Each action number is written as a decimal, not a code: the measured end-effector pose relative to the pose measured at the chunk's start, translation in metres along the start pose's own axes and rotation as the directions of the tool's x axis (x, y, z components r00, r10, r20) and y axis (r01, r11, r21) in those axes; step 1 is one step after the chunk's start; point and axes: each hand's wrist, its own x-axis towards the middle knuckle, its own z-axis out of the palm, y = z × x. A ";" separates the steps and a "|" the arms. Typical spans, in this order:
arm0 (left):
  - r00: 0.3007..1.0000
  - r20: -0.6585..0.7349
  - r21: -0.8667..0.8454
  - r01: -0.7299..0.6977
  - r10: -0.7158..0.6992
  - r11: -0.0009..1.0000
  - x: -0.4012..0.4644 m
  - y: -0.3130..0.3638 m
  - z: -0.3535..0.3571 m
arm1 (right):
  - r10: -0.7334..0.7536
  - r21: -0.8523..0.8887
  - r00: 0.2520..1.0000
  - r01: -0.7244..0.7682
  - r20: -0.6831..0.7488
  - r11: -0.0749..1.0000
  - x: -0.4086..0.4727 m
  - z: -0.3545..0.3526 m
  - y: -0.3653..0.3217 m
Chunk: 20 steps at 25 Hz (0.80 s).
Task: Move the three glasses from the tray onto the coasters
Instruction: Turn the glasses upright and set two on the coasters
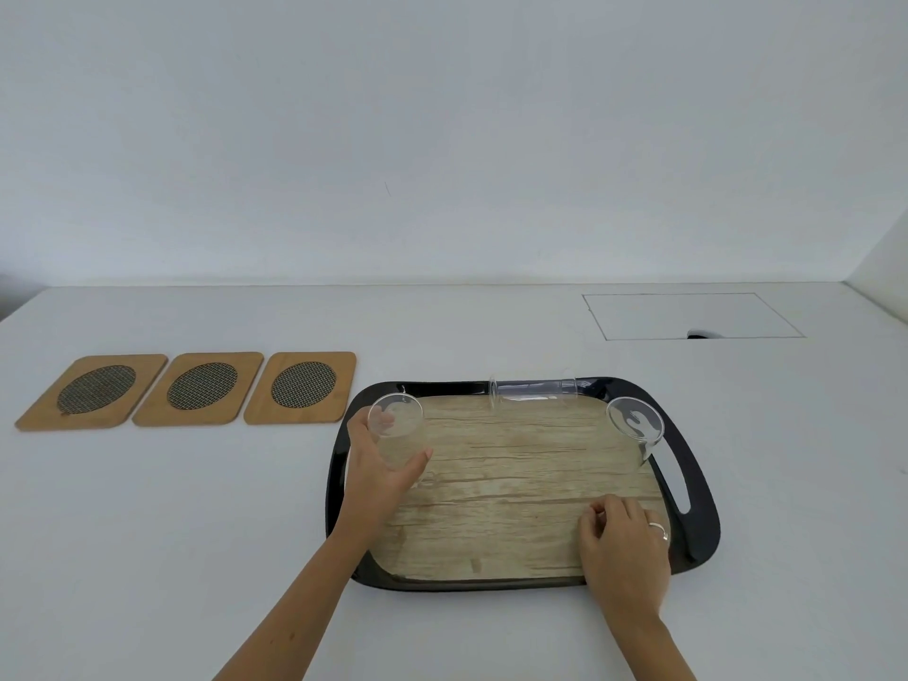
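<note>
Where the view begins, at its lower edge, two bare forearms reach up from the bottom onto a white table (172,508). The right hand (626,545), with a thin silver ring (658,529) on one finger, rests at the near right part of a black-rimmed oblong tray with a pale wood-grain floor (516,513); its fingers are loosely curled, knuckles up, and it holds nothing. The near black rim shows between the two wrists, and a slot handle is cut into the rim on the right side.

Farther in, the left hand (381,466) is wrapped around a clear drinking glass (395,420) at the tray's far left corner, thumb on the right side of the glass and fingers round the left, seen through the wall. Whether its base touches the tray floor cannot be told. Across the tray, at the far right corner, a second clear glass (636,427) stands untouched. Between them, along the far rim, a third clear glass (533,390) lies on its side, its length running left to right.

To the left of the tray, just beside its far left corner, three square bamboo coasters with dark round mesh centres (196,388) lie in a row on the table, edges nearly touching, all bare. Beyond the tray on the right, a thin-lined rectangular panel (688,314) is set flush in the tabletop, with a small dark notch at its near edge. A plain white wall (442,140) closes the back.
</note>
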 end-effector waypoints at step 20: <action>0.982 0.117 0.683 -0.190 0.151 0.706 0.007 -0.056 -0.102 | -0.507 0.095 0.861 0.509 -0.041 0.856 -0.007 0.000 -0.018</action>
